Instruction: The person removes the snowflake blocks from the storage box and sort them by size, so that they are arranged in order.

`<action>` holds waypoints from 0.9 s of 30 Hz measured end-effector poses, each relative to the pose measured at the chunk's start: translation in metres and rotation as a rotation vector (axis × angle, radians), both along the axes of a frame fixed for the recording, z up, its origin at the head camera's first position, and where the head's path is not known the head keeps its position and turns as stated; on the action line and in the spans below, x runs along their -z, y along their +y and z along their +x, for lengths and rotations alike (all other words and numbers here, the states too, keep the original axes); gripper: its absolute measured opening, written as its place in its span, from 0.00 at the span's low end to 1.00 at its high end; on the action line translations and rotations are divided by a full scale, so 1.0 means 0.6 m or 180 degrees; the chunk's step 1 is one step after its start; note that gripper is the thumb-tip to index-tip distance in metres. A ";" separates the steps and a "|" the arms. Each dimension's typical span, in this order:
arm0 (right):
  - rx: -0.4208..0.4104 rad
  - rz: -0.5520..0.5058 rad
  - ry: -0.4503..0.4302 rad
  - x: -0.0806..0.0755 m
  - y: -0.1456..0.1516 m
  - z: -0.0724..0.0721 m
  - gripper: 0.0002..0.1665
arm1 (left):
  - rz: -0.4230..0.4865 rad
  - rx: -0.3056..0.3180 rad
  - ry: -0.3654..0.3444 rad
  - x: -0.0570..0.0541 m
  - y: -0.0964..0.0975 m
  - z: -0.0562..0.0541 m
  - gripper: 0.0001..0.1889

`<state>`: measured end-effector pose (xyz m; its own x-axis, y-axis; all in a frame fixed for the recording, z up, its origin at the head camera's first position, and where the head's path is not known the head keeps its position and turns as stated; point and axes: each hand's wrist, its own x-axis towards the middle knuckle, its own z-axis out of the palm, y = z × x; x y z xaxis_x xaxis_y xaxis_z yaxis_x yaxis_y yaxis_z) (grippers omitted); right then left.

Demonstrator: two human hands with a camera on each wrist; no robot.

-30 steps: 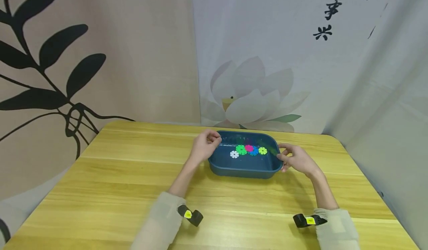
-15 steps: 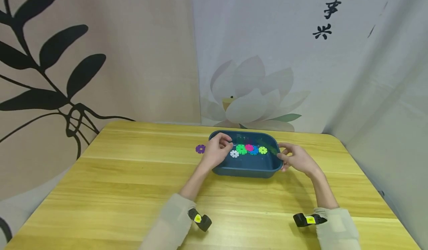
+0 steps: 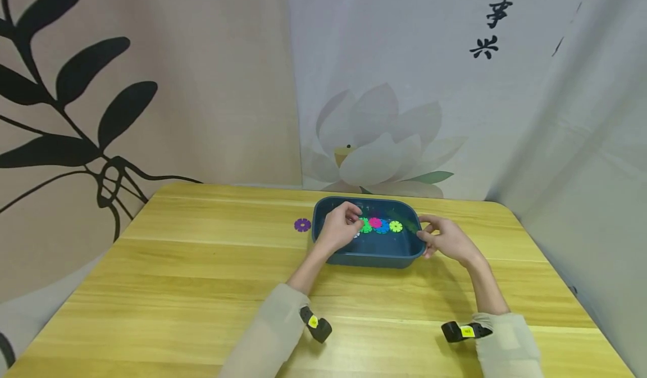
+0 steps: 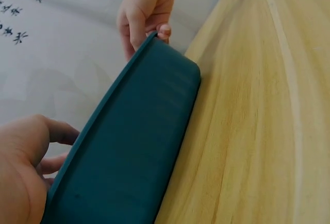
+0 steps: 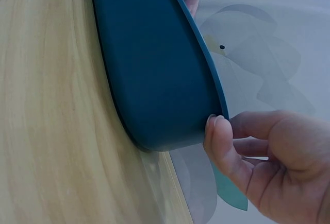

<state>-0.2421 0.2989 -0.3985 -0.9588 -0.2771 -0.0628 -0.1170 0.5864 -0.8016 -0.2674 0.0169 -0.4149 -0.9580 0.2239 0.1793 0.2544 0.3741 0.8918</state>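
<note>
Five flower-shaped discs lie in a dark blue basin (image 3: 371,260): green (image 3: 367,226), pink (image 3: 375,222), blue (image 3: 383,227), yellow-green (image 3: 396,226) and a white one that we barely see past the hand. On the counter (image 3: 202,288), just outside the basin at nine o'clock, we find a purple disc (image 3: 302,224). At three o'clock the person's right grip (image 3: 449,242) pinches the rim. The left grip (image 3: 341,229) hovers over the basin's nine o'clock half, fingers bent and narrow, beside the green disc; whether it holds anything we cannot tell. We judge the step in hand a reach among the discs while the right steadies the basin; the next move seems to call for a fine pinch on one disc without nudging its neighbours. Beneath, we see yellowish wood grain; beyond the far edge hangs cloth printed with a pale lotus (image 3: 384,142) at twelve o'clock, dark leaves (image 3: 78,63) at ten and black characters (image 3: 497,13) at one.
</note>
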 end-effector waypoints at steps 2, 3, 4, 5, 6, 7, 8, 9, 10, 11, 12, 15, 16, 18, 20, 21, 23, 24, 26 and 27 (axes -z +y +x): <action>0.0006 0.0021 0.0003 -0.001 -0.001 0.000 0.33 | -0.0045 0.0050 -0.0059 0.001 0.003 -0.004 0.12; 0.0010 0.0031 0.0003 -0.001 -0.001 0.001 0.33 | -0.0080 0.0073 -0.0088 0.001 0.005 -0.006 0.12; 0.0013 0.0033 -0.0001 -0.001 -0.001 0.001 0.33 | -0.0123 0.0096 -0.0117 0.002 0.007 -0.008 0.13; 0.0017 0.0035 -0.0004 -0.002 -0.001 0.002 0.33 | -0.0159 0.0119 -0.0152 0.002 0.008 -0.010 0.13; 0.0025 0.0034 -0.0007 -0.002 -0.002 0.002 0.33 | -0.0190 0.0141 -0.0175 0.003 0.010 -0.013 0.13; 0.0030 0.0033 -0.0008 -0.002 -0.003 0.003 0.33 | -0.0216 0.0161 -0.0200 0.003 0.012 -0.015 0.13; 0.0030 0.0031 -0.0007 -0.002 -0.003 0.003 0.33 | -0.0251 0.0175 -0.0213 0.003 0.013 -0.017 0.13; 0.0019 0.0026 -0.0002 -0.002 -0.004 0.003 0.33 | -0.0283 0.0189 -0.0223 0.004 0.015 -0.019 0.13; 0.0012 0.0017 -0.0003 -0.002 -0.005 0.004 0.33 | -0.0306 0.0207 -0.0257 0.005 0.016 -0.021 0.13; 0.0020 0.0014 -0.0005 -0.002 -0.005 0.004 0.33 | -0.0333 0.0221 -0.0292 0.007 0.018 -0.024 0.13; 0.0023 0.0015 -0.0008 -0.002 -0.006 0.005 0.33 | -0.0361 0.0236 -0.0329 0.008 0.019 -0.026 0.13; -0.0001 0.0018 -0.0013 -0.002 -0.007 0.005 0.33 | -0.0479 0.0281 -0.0449 0.012 0.021 -0.030 0.14; 0.0011 0.0013 -0.0024 -0.002 -0.007 0.005 0.33 | -0.0526 0.0299 -0.0490 0.013 0.021 -0.031 0.14; 0.0019 0.0020 -0.0020 -0.003 -0.008 0.005 0.33 | -0.0595 0.0333 -0.0529 0.014 0.022 -0.032 0.15; 0.0009 0.0021 -0.0006 -0.003 -0.008 0.004 0.33 | -0.0630 0.0372 -0.0538 0.014 0.022 -0.032 0.14; 0.0019 0.0014 -0.0005 -0.004 -0.008 0.004 0.33 | -0.0632 0.0393 -0.0548 0.014 0.021 -0.032 0.13; 0.0039 0.0012 -0.0009 -0.004 -0.007 0.003 0.33 | -0.0638 0.0436 -0.0560 0.014 0.020 -0.032 0.12; 0.0029 0.0015 -0.0009 -0.004 -0.007 0.003 0.33 | -0.0647 0.0459 -0.0566 0.014 0.019 -0.032 0.11; 0.0027 0.0015 -0.0017 -0.004 -0.006 0.003 0.33 | -0.0660 0.0495 -0.0581 0.015 0.018 -0.032 0.10; 0.0044 0.0012 -0.0028 -0.004 -0.006 0.003 0.33 | -0.0659 0.0503 -0.0582 0.015 0.017 -0.032 0.10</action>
<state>-0.2401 0.2952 -0.3959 -0.9619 -0.2637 -0.0721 -0.1019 0.5908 -0.8004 -0.2865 0.0274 -0.4242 -0.9206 0.3863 -0.0577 0.1662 0.5212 0.8371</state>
